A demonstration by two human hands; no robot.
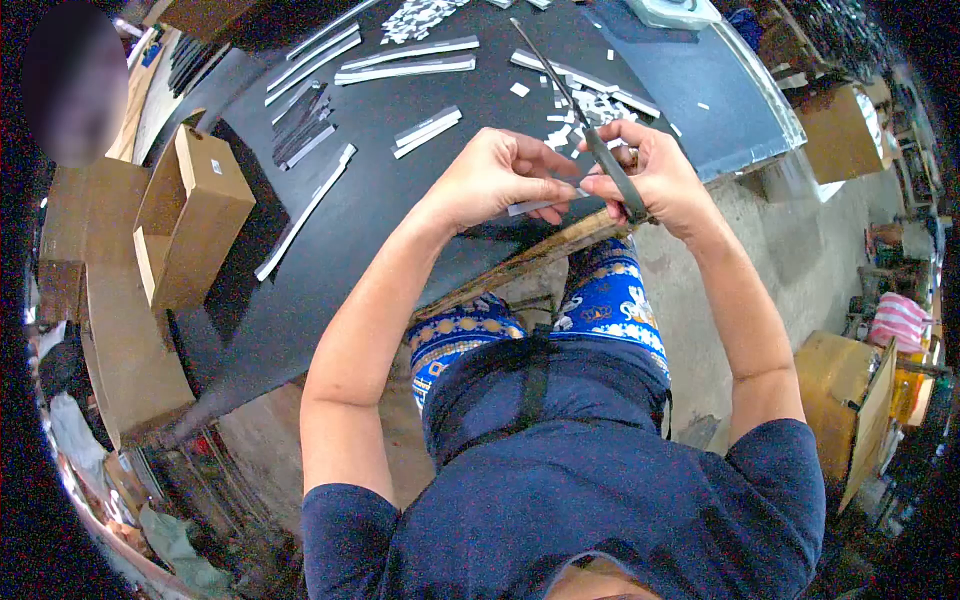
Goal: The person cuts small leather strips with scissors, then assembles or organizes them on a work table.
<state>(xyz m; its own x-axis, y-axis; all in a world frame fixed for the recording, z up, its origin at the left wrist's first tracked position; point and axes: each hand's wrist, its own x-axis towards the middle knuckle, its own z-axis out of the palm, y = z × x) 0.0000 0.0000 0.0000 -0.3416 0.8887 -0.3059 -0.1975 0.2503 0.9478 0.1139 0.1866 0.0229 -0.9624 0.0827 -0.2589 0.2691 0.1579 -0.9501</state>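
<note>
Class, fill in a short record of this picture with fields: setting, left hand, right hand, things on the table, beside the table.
setting: a person seated at a black table
left hand: left hand pinches a short pale strip
right hand: right hand grips a long dark tool, its tip pointing away over the table
things on the table: long pale strips, small cut pieces
beside the table: open cardboard box

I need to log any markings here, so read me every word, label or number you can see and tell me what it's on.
No text can be read.
White label on the open cardboard box: too small to read.
Patterned blue fabric on the person's lap: yellow marks, no legible words.
</note>
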